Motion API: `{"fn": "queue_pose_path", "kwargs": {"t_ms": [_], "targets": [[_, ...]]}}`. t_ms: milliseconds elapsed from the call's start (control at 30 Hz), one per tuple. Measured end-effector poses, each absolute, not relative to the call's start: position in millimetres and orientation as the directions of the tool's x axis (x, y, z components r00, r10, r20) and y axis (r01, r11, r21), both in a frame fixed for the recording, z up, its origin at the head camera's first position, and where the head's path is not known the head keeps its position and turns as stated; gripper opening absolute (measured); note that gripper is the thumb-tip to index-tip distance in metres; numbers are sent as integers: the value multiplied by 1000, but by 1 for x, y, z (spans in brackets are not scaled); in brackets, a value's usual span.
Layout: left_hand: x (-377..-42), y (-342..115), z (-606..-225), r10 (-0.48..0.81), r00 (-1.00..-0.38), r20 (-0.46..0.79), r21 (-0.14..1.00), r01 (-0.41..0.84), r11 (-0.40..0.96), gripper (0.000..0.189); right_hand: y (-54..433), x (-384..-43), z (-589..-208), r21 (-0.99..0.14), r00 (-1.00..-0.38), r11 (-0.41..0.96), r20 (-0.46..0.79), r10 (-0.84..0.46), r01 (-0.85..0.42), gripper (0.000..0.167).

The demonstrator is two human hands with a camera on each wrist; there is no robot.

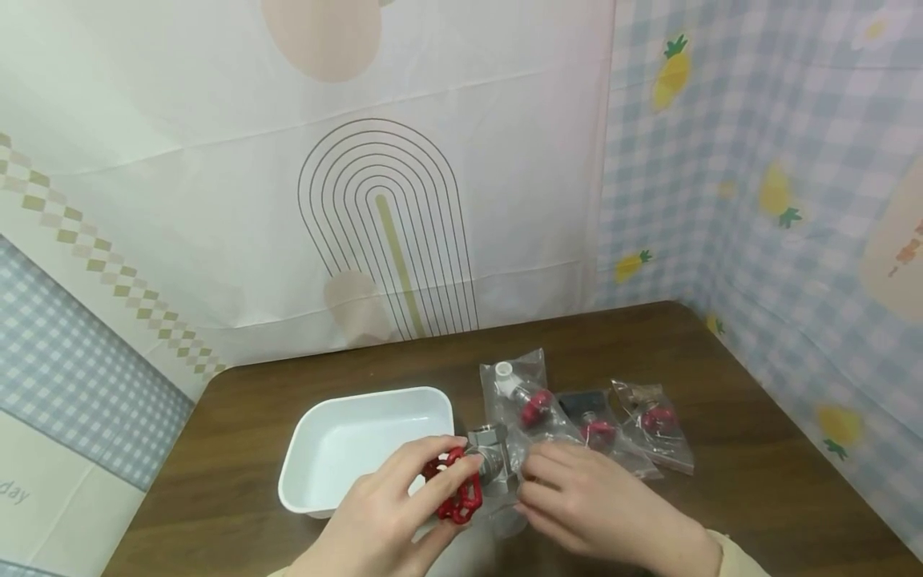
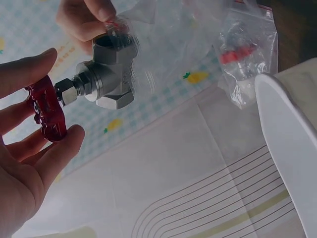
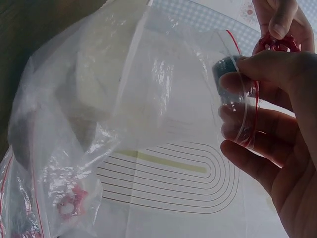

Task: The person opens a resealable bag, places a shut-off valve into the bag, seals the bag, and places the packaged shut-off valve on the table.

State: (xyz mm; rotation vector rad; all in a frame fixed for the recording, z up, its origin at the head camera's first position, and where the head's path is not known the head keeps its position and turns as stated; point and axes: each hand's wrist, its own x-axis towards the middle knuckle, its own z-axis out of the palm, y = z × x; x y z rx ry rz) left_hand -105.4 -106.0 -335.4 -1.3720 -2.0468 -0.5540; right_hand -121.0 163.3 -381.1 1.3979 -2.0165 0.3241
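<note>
My left hand (image 1: 389, 505) grips the red handwheel (image 2: 48, 110) of a metal valve between thumb and fingers. The grey valve body (image 2: 113, 74), with hex-shaped ends, points toward my right hand (image 1: 587, 501). That hand pinches the mouth of a clear zip bag (image 3: 168, 94), whose red seal line runs beside the fingertips. In the left wrist view, the bag's edge overlaps the upper end of the valve body, while the handwheel and stem are outside the plastic.
A white rectangular basin (image 1: 292, 465) stands on the brown table (image 1: 231, 417), left of the valve. Several clear bags lie to the right: one (image 1: 534, 405) with a white-ended, red-handled valve, another (image 1: 597, 429) with a red handle, and a third (image 1: 658, 418) farther right. Patterned cloth (image 1: 534, 200) hangs behind.
</note>
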Motion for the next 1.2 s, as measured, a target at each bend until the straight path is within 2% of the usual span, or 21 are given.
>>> {"fn": "queue_pose_path", "kwargs": {"t_ms": [200,300,400,633,867,1067,1200], "targets": [[-108,-106,-337,722,-201,662,-66,944,324,39,163,-119,-380,132,-213,377,638,-740,-917,26],[-109,-104,-341,744,-159,649,-110,948,298,48,164,-116,-380,116,-207,355,632,-747,-928,25],[-109,-102,-345,761,-155,630,-123,947,296,59,164,-114,-379,86,-204,325,622,-756,-942,22],[-105,-99,-348,807,-223,546,-91,943,321,69,163,-110,-376,48,-180,269,628,-757,-962,12],[-103,-100,-350,833,-358,422,80,930,359,73,159,-107,-376,75,-126,219,621,-774,-973,12],[-104,-97,-355,823,-367,432,77,925,372,73,157,-105,-378,101,-118,219,591,-798,-971,11],[-104,-95,-357,817,-400,414,110,913,392,71,157,-104,-379,103,-125,222,572,-811,-970,10]]}}
